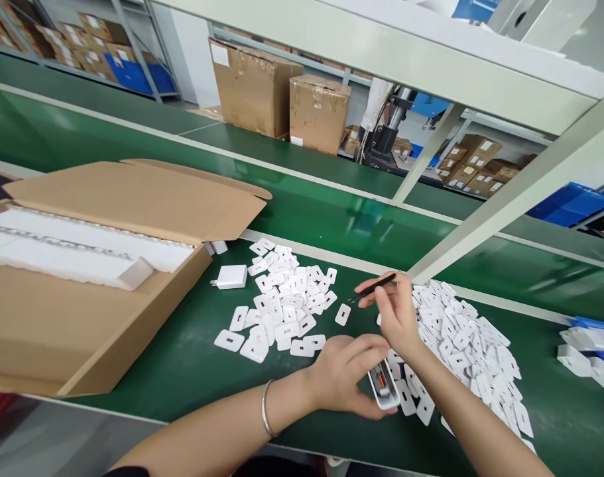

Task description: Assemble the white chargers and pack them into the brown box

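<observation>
Low in the frame's centre, the left hand (349, 377) fingers curl around an open charger (384, 387), while the right hand (394, 311) just above pinches a dark tool (376, 286).

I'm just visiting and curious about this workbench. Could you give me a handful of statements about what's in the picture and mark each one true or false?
1. The left hand holds an open white charger housing with its insides showing. True.
2. The right hand holds a slim dark tool. True.
3. The cardboard box on the left is closed and taped. False: its flaps are open, with white trays visible inside.
4. The small white plastic plates lie in two heaps on the green bench. True.
5. The finished white charger sits on top of the right heap. False: it lies alone between the box and the left heap.
</observation>
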`<state>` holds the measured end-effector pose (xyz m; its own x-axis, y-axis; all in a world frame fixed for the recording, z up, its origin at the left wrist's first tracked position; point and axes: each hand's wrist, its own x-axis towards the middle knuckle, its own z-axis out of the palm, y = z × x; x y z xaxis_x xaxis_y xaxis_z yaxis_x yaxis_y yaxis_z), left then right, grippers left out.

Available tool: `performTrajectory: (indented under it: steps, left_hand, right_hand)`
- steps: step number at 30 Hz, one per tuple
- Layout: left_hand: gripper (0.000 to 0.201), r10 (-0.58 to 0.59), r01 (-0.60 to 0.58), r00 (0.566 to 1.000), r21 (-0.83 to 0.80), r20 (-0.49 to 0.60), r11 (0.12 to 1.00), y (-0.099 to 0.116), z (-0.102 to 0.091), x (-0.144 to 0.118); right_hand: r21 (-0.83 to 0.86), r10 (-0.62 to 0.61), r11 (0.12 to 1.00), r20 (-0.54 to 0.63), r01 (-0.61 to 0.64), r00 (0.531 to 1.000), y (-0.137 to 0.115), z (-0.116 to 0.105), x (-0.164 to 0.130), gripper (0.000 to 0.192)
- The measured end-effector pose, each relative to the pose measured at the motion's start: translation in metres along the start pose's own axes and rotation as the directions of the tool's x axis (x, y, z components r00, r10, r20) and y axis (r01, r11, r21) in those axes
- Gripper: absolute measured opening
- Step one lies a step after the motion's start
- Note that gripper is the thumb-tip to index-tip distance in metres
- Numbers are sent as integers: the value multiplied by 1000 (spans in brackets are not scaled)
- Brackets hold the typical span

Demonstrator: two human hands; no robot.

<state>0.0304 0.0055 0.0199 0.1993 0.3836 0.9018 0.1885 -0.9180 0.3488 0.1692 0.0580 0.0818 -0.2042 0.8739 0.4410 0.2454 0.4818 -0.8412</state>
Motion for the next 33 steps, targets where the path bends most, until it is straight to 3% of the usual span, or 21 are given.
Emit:
performTrajectory:
  steps: [5, 8, 12, 15, 17, 20, 23, 27, 33]
  left_hand:
    - [41, -77, 99, 992, 240, -100, 966, -1, -7, 6]
    - [33, -168, 195, 979, 290, -115, 937, -2, -8, 6]
    - [26, -356, 361, 931, 78, -76, 929, -6, -1, -1]
    - [34, -553, 550, 833, -112, 3, 828, -6, 7, -10]
    - [39, -613, 609, 790, -142, 18, 780, -5, 11, -14]
    - [44, -560, 557, 828, -142, 25, 818, -3, 14, -15]
    - [47, -488, 491, 871, -136, 57, 860, -2, 13, -12]
    - [50, -475, 484, 875, -109, 96, 868, -2, 12, -11]
    - [50, -476, 482, 874, -59, 99, 874, -2, 11, -12]
  right_hand:
    - [-234, -18, 972, -152, -18, 988, -26, -40, -25, 15]
    - [-306, -80, 952, -255, -2, 964, -29, -51, -47, 20]
    - [-105, -49, 994, -360, 11, 932, -13, -42, -70, 25]
    - [132, 113, 989, -335, -72, 935, -2, -32, -78, 22]
    - [236, 204, 962, -288, -137, 936, 1, -28, -80, 11]
    - [288, 259, 940, -250, -184, 933, 0, -25, -85, 7]
    - [270, 196, 954, -225, -133, 954, -1, -21, -93, 10]
    - [196, 25, 981, -145, 4, 989, -3, -17, -101, 23]
    - [98, -39, 994, -101, 49, 994, -5, -17, -99, 30]
